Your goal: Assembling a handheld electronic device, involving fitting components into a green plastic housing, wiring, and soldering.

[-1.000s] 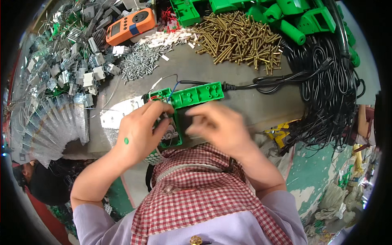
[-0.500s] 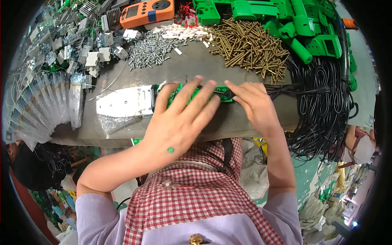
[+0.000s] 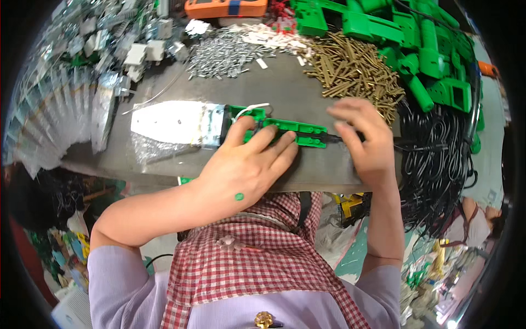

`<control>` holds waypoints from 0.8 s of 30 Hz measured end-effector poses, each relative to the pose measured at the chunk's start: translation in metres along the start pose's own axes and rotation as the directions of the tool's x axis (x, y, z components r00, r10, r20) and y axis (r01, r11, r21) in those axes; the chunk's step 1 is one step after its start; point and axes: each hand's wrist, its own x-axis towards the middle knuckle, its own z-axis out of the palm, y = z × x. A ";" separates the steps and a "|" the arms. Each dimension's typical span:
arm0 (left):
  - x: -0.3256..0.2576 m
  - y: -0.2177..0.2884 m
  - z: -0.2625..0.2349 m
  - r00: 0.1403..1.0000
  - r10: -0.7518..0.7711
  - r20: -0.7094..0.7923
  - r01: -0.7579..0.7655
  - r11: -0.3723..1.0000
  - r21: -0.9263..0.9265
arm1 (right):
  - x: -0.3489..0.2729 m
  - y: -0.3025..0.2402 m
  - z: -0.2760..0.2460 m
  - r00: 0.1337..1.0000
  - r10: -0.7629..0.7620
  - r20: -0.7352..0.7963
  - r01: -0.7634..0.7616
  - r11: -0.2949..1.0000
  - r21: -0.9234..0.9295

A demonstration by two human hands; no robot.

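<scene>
A green plastic housing half (image 3: 307,127) lies open side up on the bench, a white wire at its far edge. From its left end extends a bright, tapered metal plate (image 3: 170,123) over clear plastic wrap (image 3: 156,153). My left hand (image 3: 241,164) rests across the housing, its fingers bent over and pressing on it, hiding part of the inside. A black cable (image 3: 335,140) leaves the housing's right end. Just above and right of that cable, my right hand (image 3: 370,145) is raised with thumb and fingers apart, the fingertips slightly blurred, and nothing shows between them.
Silver screws (image 3: 219,57), white plastic pieces (image 3: 268,37) and brass-coloured screws (image 3: 350,71) lie in piles at the back. Green housings (image 3: 405,33) stack up behind right, above bundled black cables (image 3: 435,153). Wrapped plates (image 3: 60,109) fan out at left. An orange meter (image 3: 219,8) sits at the far edge.
My right hand has come off the housing's right end and moved right, its fingers spreading. My left hand has settled with bent fingers on the housing. The view has shifted slightly.
</scene>
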 end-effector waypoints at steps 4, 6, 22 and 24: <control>-0.003 0.002 0.005 0.999 0.002 -0.049 -0.002 1.000 0.005 | 0.050 -0.059 0.029 0.971 0.178 0.158 -0.228 0.888 0.400; -0.009 0.003 0.005 0.997 -0.023 -0.073 0.022 1.000 -0.014 | 0.059 -0.053 0.037 0.976 0.085 0.202 -0.162 0.903 0.399; -0.067 0.007 0.025 0.805 -0.379 -0.456 0.222 0.906 -0.360 | 0.078 -0.061 0.043 0.802 -0.257 0.540 0.194 0.966 0.171; -0.067 0.006 0.027 0.802 -0.340 -0.491 0.183 0.922 -0.341 | 0.079 -0.063 0.048 0.774 -0.354 0.525 0.400 0.916 0.029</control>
